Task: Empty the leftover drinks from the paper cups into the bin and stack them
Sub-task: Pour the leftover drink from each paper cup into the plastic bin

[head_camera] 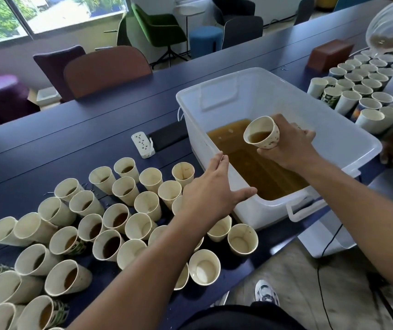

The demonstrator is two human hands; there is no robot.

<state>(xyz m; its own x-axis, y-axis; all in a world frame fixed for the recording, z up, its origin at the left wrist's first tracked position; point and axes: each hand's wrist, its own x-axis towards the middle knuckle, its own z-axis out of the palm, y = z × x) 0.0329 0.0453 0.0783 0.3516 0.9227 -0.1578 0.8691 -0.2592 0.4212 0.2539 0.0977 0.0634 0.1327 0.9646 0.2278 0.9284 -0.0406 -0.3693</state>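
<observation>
Over the bin (pixel 348 136), the right hand (pixel 290 144) is gripping a paper cup (pixel 262 135), fingers curling round its tilted body, brown drink lying near its lip. Below those fingers, brown liquid (pixel 250 163) is pooling. The left hand (pixel 211 194) is hovering with fingers straight and spread, holding nothing, seemingly just clear of the bin's near rim. Behind and beneath it, cups (pixel 119 217) are crowding the worktop (pixel 47 151).
</observation>
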